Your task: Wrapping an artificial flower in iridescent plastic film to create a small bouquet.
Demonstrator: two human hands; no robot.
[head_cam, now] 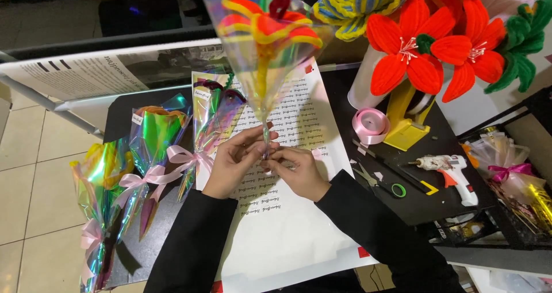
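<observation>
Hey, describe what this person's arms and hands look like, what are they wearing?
Both arms are covered in long, plain black sleeves that end at the wrists. The left hand and right hand are bare: no gloves show. No rings, watch or bracelets are visible, and the sleeves show no markings or patterns.

A small craft workbench for handmade flowers is shown. Right of the hands, a hot-glue gun (451, 172), scissors (379, 181) and pink ribbon (370, 124) are laid on a black table (414, 207); finished wrapped flowers (152, 155) are lined up left, with pipe-cleaner blooms (437, 51) displayed beyond.
</observation>
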